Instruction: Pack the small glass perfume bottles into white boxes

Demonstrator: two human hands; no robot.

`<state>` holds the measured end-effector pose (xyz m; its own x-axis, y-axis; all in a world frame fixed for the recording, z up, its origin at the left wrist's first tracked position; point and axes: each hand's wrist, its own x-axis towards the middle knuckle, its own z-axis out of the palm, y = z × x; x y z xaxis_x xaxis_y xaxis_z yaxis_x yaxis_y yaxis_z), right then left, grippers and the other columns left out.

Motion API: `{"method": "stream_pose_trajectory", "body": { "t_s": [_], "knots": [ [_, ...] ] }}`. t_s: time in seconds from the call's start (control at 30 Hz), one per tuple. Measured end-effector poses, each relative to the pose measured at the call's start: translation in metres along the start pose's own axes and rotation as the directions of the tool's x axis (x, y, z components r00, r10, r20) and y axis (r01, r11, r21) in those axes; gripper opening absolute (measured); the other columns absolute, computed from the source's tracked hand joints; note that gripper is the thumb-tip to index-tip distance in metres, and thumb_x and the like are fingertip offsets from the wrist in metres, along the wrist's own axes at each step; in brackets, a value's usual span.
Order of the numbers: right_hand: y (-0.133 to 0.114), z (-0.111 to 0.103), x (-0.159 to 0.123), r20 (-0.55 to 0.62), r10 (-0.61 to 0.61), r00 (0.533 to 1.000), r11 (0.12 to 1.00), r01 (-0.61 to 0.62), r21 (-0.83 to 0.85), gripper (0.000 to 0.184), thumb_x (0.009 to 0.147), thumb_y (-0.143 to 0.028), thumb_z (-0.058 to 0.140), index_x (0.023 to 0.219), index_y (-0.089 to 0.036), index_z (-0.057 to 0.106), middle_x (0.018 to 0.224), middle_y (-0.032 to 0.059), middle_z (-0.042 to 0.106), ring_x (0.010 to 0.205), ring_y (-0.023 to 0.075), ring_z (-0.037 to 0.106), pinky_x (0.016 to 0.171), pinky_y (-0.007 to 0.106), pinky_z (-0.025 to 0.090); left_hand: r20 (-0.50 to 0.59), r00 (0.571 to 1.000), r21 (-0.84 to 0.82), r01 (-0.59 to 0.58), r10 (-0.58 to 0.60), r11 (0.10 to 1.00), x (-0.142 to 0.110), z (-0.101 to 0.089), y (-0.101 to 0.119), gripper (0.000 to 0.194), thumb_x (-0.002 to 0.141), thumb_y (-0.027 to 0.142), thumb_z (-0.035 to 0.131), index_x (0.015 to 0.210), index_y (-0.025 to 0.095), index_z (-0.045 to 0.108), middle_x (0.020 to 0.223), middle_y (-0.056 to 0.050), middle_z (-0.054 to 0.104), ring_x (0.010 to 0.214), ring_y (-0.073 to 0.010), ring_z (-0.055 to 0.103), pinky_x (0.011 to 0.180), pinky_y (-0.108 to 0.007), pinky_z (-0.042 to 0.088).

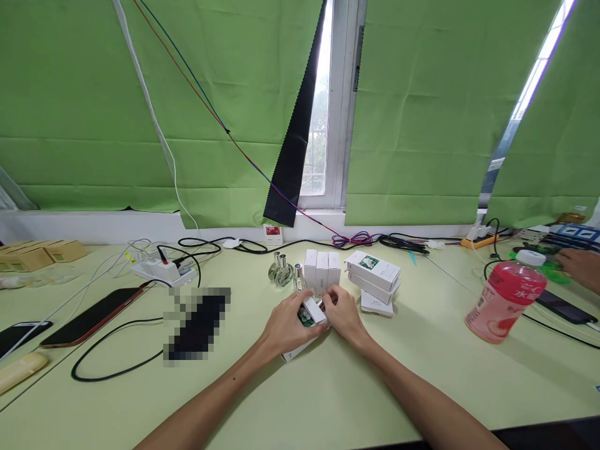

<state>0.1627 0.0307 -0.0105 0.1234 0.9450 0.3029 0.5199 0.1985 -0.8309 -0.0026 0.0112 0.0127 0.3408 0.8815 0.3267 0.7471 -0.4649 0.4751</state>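
My left hand (285, 326) and my right hand (343, 314) meet at the middle of the pale green table (328, 400), both closed on a small white box (313, 310) with a dark green print. What else sits between the fingers is hidden. Just behind the hands stand three upright white boxes (322, 270) and two small glass bottles (280, 271). To the right lies a stack of flat white boxes (374, 279).
A pink drink bottle (506, 302) stands at the right. Another person's hand (581, 266) rests at the far right by a phone (560, 306). At the left lie a red-edged phone (91, 316), a power strip (157, 269), black cables and a blurred dark object (197, 325).
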Motion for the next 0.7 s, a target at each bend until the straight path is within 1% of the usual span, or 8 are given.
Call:
{"method": "stream_pose_trajectory", "body": {
  "t_s": [0.17, 0.37, 0.57, 0.7],
  "knots": [
    [-0.0028, -0.0005, -0.0014, 0.005, -0.016, 1.000, 0.999, 0.016, 0.030, 0.024, 0.086, -0.029, 0.049, 0.063, -0.022, 0.046, 0.063, -0.0002, 0.063, 0.060, 0.0168, 0.057, 0.060, 0.026, 0.038, -0.034, 0.999, 0.014, 0.034, -0.033, 0.999, 0.0005, 0.0016, -0.0002, 0.060, 0.074, 0.055, 0.070, 0.123, 0.024, 0.058, 0.117, -0.006, 0.069, 0.102, -0.0292, 0.067, 0.080, -0.037, 0.052],
    [-0.0057, -0.0019, -0.0023, 0.011, -0.017, 1.000, 0.998, 0.017, 0.054, 0.024, 0.083, -0.030, 0.052, 0.061, -0.022, 0.050, 0.063, 0.0001, 0.064, 0.061, 0.0164, 0.058, 0.060, 0.026, 0.039, -0.067, 0.995, 0.021, 0.073, -0.071, 0.997, 0.0001, 0.0017, 0.0009, 0.059, 0.073, 0.057, 0.071, 0.122, 0.027, 0.058, 0.116, -0.005, 0.070, 0.101, -0.0288, 0.067, 0.079, -0.036, 0.051],
    [-0.0073, -0.0035, -0.0020, 0.023, -0.021, 1.000, 0.997, 0.020, 0.070, 0.024, 0.082, -0.031, 0.052, 0.060, -0.021, 0.052, 0.062, 0.0000, 0.063, 0.060, 0.0156, 0.058, 0.059, 0.025, 0.039, -0.062, 0.996, 0.018, 0.068, -0.067, 0.997, 0.0004, 0.0022, -0.0014, 0.059, 0.073, 0.057, 0.070, 0.122, 0.027, 0.058, 0.116, -0.005, 0.070, 0.100, -0.0285, 0.067, 0.078, -0.036, 0.051],
    [-0.0080, -0.0042, -0.0024, 0.022, -0.036, 0.999, 0.996, 0.034, 0.079, 0.025, 0.080, -0.032, 0.053, 0.058, -0.020, 0.051, 0.060, -0.0004, 0.061, 0.059, 0.0149, 0.055, 0.057, 0.024, 0.037, -0.046, 0.998, 0.008, 0.036, -0.036, 0.999, 0.0007, 0.0022, -0.0028, 0.056, 0.074, 0.054, 0.070, 0.121, 0.026, 0.057, 0.116, -0.005, 0.070, 0.104, -0.0286, 0.066, 0.081, -0.036, 0.051]
  ]
}}
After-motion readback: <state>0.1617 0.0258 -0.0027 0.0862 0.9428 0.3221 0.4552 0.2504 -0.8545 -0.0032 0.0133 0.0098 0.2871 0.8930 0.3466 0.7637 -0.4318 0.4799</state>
